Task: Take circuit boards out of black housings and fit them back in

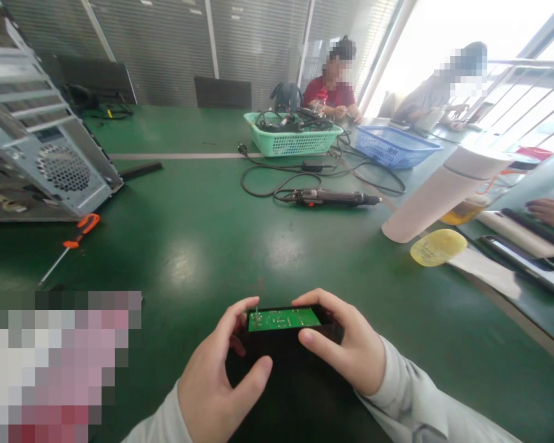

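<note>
Green circuit board sits face up in a shallow black case, held low and central, near side of the green desk, between two bare hands. Right hand: grip closed on the case's right end, thumb on near edge, fingers at far edge. Left hand: fingers curled round the left end, index fingertip by an upright metal pin at the board's left, thumb spread below the near edge; can't tell whether this grip bears on the case. Pale grey sleeves on both arms.

Far left, a metal computer chassis with a round perforated vent; orange-and-black screwdriver just in front, shaft pointing toward the wearer. Lower left pixelated, unreadable. Mid desk, black electric screwdriver lying flat, cord looped behind. Beyond it, a mint green plastic basket piled with black cables, blue basket beside it. Right: pale pink tumbler leaning in view, yellow oval item near its base. Far side, a person in a red top, another person in grey farther right; someone's hand at right edge.
</note>
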Available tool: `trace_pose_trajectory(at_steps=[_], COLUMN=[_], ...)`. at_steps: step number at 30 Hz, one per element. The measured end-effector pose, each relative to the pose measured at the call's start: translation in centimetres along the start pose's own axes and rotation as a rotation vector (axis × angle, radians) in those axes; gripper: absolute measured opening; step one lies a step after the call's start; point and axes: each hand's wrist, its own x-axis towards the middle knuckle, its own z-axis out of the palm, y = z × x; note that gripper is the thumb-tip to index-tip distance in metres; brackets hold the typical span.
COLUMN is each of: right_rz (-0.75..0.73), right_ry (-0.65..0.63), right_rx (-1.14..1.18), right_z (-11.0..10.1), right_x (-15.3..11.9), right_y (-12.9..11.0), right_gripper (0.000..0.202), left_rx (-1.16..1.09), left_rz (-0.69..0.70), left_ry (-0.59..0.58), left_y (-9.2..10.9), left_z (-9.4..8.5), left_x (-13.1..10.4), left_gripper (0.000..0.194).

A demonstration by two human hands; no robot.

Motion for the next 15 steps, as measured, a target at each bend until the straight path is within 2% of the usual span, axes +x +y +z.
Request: trace_pose_trajectory(at_steps=[3, 6, 9, 12, 13, 15], right_rz=[0.098, 0.349, 0.582, 0.714, 0.738, 0.760], right_ry=[-0.048, -0.247, -0.486, -0.759, -0.811, -0.837], right_rx=[0.214, 0.444, 0.667, 0.800, 0.817, 0.822], right_z=[0.0, -0.1, -0.1, 0.0, 0.1, 0.3], right_x=[0.3, 0.4, 0.4, 0.4, 0.4, 0.5], right_y=[-0.2, -0.5, -0.6, -0.3, -0.1, 0.2], right_gripper=[0.039, 0.049, 0.054, 0.055, 0.056, 0.062], left_rx=[-0.110, -0.236, -0.261, -0.173, -0.147, -0.120], left_rz=[-0.064, -0.105, -0.108, -0.083, -0.076, -0.081], left_ry=[-0.060, -0.161, -0.212, -0.152, -0.120, -0.069], left_y=[0.2, 0.4, 0.6, 0.8, 0.8, 0.8], left_z=[-0.3, -0.7, -1.0, -1.2, -1.1, -1.0], left_x=[0.1, 0.5, 0.7, 0.7, 0.7, 0.6], left_gripper=[0.048, 0.038, 0.049, 0.057, 0.058, 0.058])
